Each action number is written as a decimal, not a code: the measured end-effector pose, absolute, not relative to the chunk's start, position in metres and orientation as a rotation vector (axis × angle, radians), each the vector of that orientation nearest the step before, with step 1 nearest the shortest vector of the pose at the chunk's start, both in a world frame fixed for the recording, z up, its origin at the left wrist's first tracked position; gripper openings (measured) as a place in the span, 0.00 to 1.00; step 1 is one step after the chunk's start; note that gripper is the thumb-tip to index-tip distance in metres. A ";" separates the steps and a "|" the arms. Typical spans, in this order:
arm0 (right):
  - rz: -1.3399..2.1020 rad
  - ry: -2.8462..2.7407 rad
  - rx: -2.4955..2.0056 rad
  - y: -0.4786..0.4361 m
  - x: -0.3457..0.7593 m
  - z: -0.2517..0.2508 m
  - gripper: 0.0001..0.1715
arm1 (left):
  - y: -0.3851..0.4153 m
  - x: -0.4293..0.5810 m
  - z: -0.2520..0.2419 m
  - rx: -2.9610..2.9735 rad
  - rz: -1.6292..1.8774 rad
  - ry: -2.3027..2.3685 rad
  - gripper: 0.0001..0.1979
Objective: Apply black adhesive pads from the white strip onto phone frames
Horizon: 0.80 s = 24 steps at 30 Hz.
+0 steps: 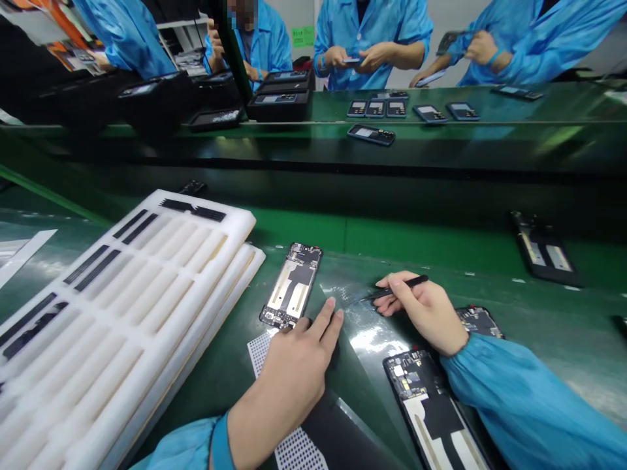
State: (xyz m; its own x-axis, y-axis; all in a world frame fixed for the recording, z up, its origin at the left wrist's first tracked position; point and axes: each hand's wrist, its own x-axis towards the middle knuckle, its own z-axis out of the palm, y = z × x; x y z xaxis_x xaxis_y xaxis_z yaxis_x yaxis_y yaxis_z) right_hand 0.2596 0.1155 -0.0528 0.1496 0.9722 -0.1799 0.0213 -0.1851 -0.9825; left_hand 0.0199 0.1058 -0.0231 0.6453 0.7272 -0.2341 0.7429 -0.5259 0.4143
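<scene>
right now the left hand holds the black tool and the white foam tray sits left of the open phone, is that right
Not quite. In the head view the black tool is pinched in the right hand; the left hand lies palm down beside the open phone. The white foam tray does sit left of that phone.

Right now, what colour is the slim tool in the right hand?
Black; the head view shows the slim tool best.
</scene>
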 end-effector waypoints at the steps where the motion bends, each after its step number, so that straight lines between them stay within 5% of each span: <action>1: 1.208 -1.038 -1.424 0.115 0.260 -0.053 0.31 | 0.105 0.019 -0.023 2.314 0.022 1.160 0.36; 9: 1.104 -1.215 -1.180 0.079 0.243 -0.007 0.18 | 0.093 0.008 -0.002 1.121 0.473 0.785 0.11; 24: 0.964 -1.439 -1.233 0.055 0.224 0.016 0.24 | 0.082 0.010 0.009 0.669 0.527 0.434 0.09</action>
State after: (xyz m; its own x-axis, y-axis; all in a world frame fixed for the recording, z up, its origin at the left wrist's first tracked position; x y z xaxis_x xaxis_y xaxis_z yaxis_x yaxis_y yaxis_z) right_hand 0.2239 0.0550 0.0162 -0.0134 0.9847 0.1737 0.2136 0.1725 -0.9616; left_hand 0.0098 0.0824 0.0085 0.7843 0.5844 -0.2080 -0.3156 0.6646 0.6773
